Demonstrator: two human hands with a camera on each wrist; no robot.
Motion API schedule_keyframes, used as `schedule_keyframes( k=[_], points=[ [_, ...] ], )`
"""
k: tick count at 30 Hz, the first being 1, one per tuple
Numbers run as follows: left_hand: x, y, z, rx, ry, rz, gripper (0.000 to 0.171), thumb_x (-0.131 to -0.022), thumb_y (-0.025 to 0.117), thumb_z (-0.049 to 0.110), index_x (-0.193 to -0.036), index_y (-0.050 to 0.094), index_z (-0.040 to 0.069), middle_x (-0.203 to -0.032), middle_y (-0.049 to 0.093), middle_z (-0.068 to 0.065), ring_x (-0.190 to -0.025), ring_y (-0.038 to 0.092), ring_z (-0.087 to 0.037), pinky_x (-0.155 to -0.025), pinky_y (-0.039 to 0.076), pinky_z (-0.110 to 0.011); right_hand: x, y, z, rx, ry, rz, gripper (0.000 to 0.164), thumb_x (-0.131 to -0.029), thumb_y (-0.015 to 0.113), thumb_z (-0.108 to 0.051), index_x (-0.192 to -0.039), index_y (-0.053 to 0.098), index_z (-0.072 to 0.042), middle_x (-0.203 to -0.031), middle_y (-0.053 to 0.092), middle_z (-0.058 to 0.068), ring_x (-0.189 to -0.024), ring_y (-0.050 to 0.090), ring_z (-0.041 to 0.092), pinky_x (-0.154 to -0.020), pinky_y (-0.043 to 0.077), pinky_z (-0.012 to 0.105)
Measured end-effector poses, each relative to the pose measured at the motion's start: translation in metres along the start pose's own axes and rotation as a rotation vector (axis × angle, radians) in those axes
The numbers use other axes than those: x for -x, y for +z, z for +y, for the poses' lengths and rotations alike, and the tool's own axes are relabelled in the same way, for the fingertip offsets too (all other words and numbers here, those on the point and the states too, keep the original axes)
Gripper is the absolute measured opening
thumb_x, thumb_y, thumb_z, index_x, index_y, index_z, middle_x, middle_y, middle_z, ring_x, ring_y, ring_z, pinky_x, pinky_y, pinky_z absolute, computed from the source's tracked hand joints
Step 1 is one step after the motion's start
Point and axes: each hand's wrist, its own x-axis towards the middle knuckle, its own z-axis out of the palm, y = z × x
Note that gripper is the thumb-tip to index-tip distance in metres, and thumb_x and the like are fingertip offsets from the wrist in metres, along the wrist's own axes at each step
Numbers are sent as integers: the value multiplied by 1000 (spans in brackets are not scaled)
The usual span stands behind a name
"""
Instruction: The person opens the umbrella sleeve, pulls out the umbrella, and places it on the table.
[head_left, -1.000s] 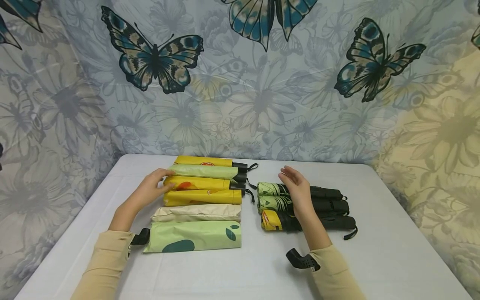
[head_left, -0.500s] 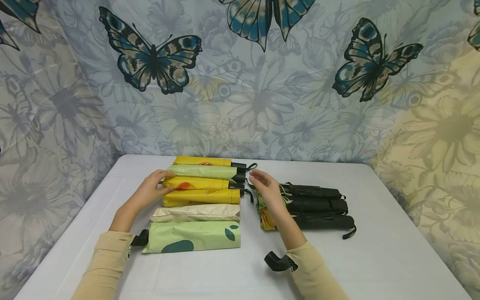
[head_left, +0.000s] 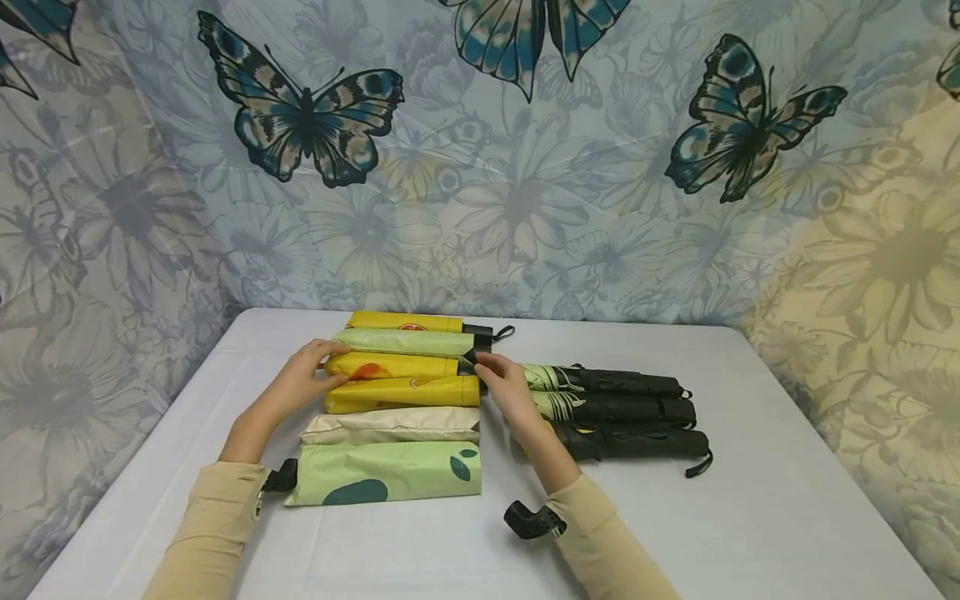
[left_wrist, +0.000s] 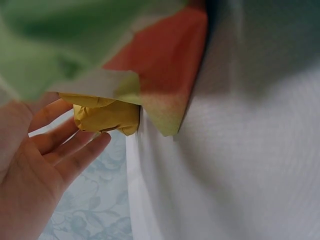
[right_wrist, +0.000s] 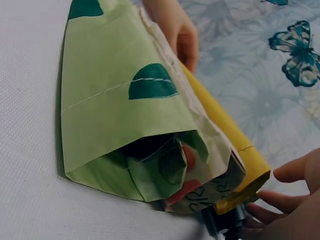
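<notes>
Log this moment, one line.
left hand: at left end of orange-printed yellow folded fabric umbrella | right hand: by its right end | pale-green fabric roll: frontmost

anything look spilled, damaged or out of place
Nothing looks spilled or torn. Mildly odd: the wide light green fabric bundle with dark leaf shapes, frontmost on the left, gapes at its right end, looking looser than the slim black fabric roll with a strap loop.

Three umbrellas lie right of the six-bundle row; the backdrop hangs behind it; the worktop lies beneath.
</notes>
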Motion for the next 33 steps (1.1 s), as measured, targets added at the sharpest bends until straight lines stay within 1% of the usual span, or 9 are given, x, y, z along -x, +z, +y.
schedule_keyframes(
  k=[5, 10, 14, 17, 19, 22, 26, 29, 33],
  points=[
    [0, 0, 2, -9, 0, -4, 48, -91, 69, 10, -135, 53, 1, -134, 50, -24, -123, 49, -42, -101, 47, -56, -3, 2, 5, 22, 11, 12, 39, -102, 49, -13, -139, 53, -2, -143, 52, 19, -135, 46, 35, -113, 40, 50],
    [1, 0, 3, -23, 15, 9, 47, -90, 69, 9, -133, 54, -1, -130, 51, -24, -120, 50, -41, -99, 49, -54, -7, 4, 15, 91, 6, 22, 38, -101, 47, -8, -138, 53, -1, -145, 49, 20, -138, 42, 36, -113, 40, 50],
    [1, 1, 3, -27, 27, 24, 45, -89, 70, 9, -131, 56, -3, -127, 52, -25, -116, 52, -41, -95, 52, -53, -9, 7, 20, 154, 6, 47, 39, -98, 47, -2, -137, 55, -1, -148, 46, 22, -141, 39, 37, -113, 40, 51],
    [1, 1, 3, -21, 21, 32, 42, -89, 71, 9, -128, 59, -2, -125, 53, -23, -114, 54, -40, -93, 53, -51, -10, 9, 22, 180, -3, 69, 41, -95, 49, 4, -135, 57, 0, -148, 44, 24, -140, 39, 39, -112, 41, 50],
    [0, 1, 3, -17, 18, 32, 39, -88, 71, 8, -125, 60, -2, -123, 54, -22, -114, 54, -40, -94, 53, -51, -10, 9, 22, 197, -16, 76, 42, -92, 49, 7, -133, 58, 0, -148, 44, 25, -139, 40, 40, -109, 44, 48],
    [0, 1, 4, -9, 6, 28, 35, -88, 71, 7, -120, 61, -2, -123, 55, -22, -115, 54, -41, -96, 52, -52, -8, 9, 22, 210, -30, 77, 44, -89, 49, 11, -130, 61, -1, -147, 45, 25, -136, 43, 41, -95, 51, 41],
    [1, 0, 5, 16, -32, 6, 33, -89, 70, 6, -119, 59, -1, -127, 57, -23, -120, 53, -45, -100, 49, -55, -6, 9, 22, 230, -47, 68, 48, -85, 50, 14, -129, 63, -3, -145, 48, 24, -133, 47, 40, -77, 46, 32],
    [2, 0, 5, 28, -57, -11, 34, -89, 69, 6, -121, 58, -1, -128, 57, -24, -123, 51, -46, -101, 49, -55, -6, 10, 24, 243, -67, 64, 49, -83, 51, 15, -127, 64, -4, -143, 50, 24, -132, 48, 39, -74, 44, 29],
    [1, 0, 2, 32, -48, -26, 36, -90, 68, 6, -122, 54, -3, -127, 55, -26, -123, 51, -45, -100, 50, -54, -6, 12, 25, 248, -88, 79, 49, -82, 52, 17, -125, 65, -3, -143, 50, 24, -135, 44, 42, -75, 45, 31]
  ],
)
